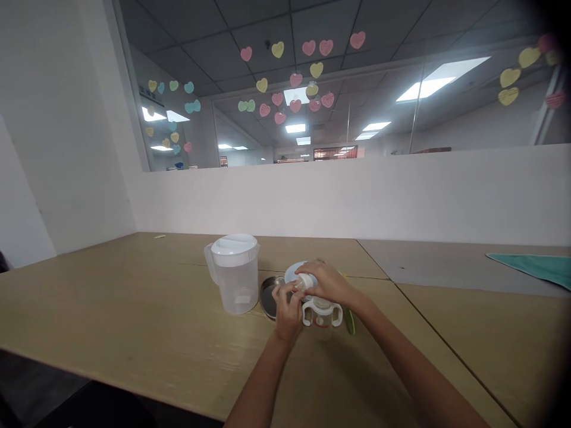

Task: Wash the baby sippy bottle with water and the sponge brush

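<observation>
A small white cap-like piece [306, 281] is held between my two hands above the table. My right hand [329, 282] grips it from the right with curled fingers. From the left, the fingertips of my left hand [289, 309] close on its near end. Just below stands a clear baby bottle [322, 321] with two white side handles, its top partly covered by my hands. A pale blue round thing [291, 271] shows behind my fingers. To the left lies a round metal dish [268, 297], partly hidden by my left hand.
A translucent pitcher [238, 285] with a white lid stands left of the dish. Something long and green [350, 323] lies right of the bottle. A teal cloth [535, 267] rests at the far right. Behind the table [134, 321] rises a white wall with a window.
</observation>
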`<move>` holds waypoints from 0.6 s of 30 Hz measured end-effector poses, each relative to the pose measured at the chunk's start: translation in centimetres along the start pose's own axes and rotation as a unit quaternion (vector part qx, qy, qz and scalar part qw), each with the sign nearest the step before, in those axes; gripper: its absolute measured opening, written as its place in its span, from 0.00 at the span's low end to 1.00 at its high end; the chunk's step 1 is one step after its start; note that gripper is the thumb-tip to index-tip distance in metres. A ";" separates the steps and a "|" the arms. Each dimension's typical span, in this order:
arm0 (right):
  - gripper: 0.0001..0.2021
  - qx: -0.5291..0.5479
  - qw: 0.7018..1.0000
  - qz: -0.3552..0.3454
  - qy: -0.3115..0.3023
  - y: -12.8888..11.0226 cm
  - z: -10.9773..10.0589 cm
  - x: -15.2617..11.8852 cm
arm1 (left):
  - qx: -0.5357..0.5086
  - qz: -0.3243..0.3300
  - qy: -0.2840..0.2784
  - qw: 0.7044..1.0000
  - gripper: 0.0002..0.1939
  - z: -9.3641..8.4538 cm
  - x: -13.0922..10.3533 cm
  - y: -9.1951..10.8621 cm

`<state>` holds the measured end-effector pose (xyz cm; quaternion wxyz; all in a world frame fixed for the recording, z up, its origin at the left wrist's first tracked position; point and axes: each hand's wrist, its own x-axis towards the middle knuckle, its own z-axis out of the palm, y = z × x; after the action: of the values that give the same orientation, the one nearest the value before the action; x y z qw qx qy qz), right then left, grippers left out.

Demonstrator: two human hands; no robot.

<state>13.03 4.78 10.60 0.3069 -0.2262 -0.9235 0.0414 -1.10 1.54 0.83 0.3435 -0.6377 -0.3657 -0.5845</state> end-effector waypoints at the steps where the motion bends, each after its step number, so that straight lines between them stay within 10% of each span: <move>1: 0.16 -0.027 0.999 -0.013 0.015 0.3 0.0 0.1 | 0.005 -0.001 -0.001 1.000 0.09 0.1 0.0 0.1; 18: 0.15 -0.172 0.979 -0.044 0.098 4.9 2.1 -0.2 | -0.028 -0.033 -0.091 0.995 0.15 0.4 0.3 0.1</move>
<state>13.83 9.20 7.73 0.3538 -0.2379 -0.8913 -0.1543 -0.81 1.92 1.14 0.2711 -0.6850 -0.3997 -0.5454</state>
